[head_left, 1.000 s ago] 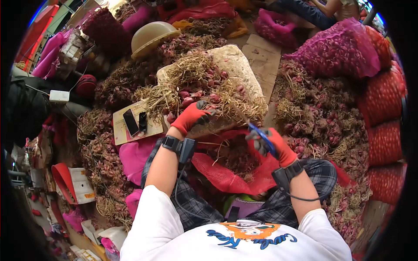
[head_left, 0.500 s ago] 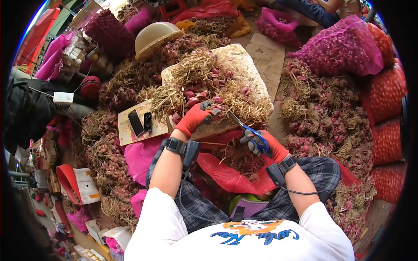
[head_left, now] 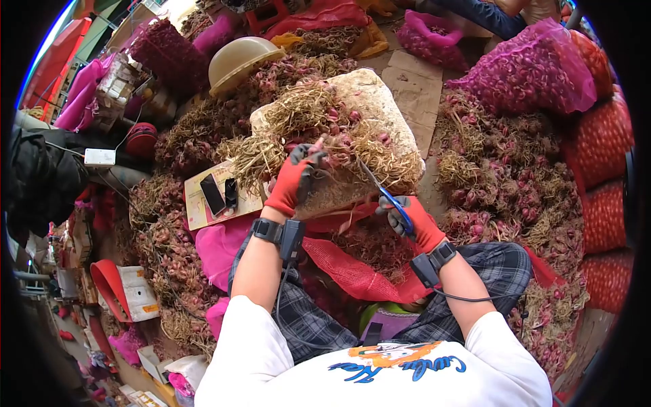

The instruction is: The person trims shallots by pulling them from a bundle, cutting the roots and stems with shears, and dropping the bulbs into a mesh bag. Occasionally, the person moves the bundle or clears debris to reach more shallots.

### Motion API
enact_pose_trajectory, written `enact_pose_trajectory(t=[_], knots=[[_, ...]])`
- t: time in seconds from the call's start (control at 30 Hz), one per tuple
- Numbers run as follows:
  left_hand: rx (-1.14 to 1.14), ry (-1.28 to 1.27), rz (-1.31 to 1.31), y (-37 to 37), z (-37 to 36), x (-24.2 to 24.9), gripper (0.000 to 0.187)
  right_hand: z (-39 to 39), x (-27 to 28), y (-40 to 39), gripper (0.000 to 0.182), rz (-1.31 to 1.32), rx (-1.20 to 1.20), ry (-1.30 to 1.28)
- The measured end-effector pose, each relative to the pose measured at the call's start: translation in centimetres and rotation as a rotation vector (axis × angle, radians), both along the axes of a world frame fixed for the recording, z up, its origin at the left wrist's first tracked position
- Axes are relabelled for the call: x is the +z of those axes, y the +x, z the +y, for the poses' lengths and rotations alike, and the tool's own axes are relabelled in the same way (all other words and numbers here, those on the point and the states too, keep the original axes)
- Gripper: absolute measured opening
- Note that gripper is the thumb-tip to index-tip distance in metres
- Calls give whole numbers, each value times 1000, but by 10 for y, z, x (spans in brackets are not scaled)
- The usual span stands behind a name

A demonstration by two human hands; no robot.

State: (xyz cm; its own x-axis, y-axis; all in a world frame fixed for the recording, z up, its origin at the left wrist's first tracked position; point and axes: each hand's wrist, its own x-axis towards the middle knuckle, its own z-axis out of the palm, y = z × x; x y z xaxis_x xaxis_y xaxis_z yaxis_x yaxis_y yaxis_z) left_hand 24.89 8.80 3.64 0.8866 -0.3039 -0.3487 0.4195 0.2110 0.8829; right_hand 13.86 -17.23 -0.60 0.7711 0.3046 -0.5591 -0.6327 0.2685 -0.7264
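Note:
Shallots with dry stalks (head_left: 302, 112) are heaped on a pale, worn block (head_left: 386, 95). My left hand (head_left: 302, 169), in a red and grey glove, is at the front edge of the heap, its fingers bent over something too small to name. My right hand (head_left: 410, 220), gloved alike, grips blue-handled scissors (head_left: 383, 190) whose blades point up and left to the heap's front. A red mesh sack (head_left: 352, 275) lies below the block, with dry trimmings (head_left: 376, 247) at it.
A board with two phones (head_left: 194, 203) lies left of the block. Shallot piles (head_left: 498, 169) flank both sides. Filled mesh sacks (head_left: 529, 68) stand at the right, and a beige basin (head_left: 241, 61) rests behind. Part of another person (head_left: 498, 17) shows at the top right.
My left hand has moved slightly left and turned more upright. My right hand has turned a little, and the scissors now point more steeply upward.

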Motion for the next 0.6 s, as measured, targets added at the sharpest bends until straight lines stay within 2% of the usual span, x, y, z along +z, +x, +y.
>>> enact_pose_trajectory(t=[0.07, 0.1, 0.2, 0.23, 0.3, 0.33, 0.4, 0.43, 0.53, 0.6], knots=[[175, 20, -135, 6, 2, -17, 17, -3, -2, 1, 35, -12, 46, 86], [179, 18, -125, 8, 3, -23, 17, -3, -2, 0, 38, -18, 68, 129], [197, 7, -93, 12, 4, -32, 17, 4, 11, -10, 46, 60, 165, 40], [164, 102, -96, 13, 7, -32, 18, 3, 5, -13, 52, 45, 228, 53], [97, 294, -99, 13, 11, -16, 19, 5, 7, -13, 52, 53, 268, 36], [52, 300, -62, 11, 11, -8, 20, 6, 9, -13, 51, 58, 288, 28], [-40, 311, 8, 8, 11, 7, 22, 7, 13, -12, 46, 117, 263, 53], [-50, 346, -90, 6, 11, 4, 24, 7, 14, -10, 43, 146, 251, 65], [-131, 264, -191, 0, 18, 8, 25, 9, -10, -5, 34, 92, 29, 212], [-126, 310, -231, 6, 26, -6, 24, 12, -14, 1, 27, 102, -48, 248]])
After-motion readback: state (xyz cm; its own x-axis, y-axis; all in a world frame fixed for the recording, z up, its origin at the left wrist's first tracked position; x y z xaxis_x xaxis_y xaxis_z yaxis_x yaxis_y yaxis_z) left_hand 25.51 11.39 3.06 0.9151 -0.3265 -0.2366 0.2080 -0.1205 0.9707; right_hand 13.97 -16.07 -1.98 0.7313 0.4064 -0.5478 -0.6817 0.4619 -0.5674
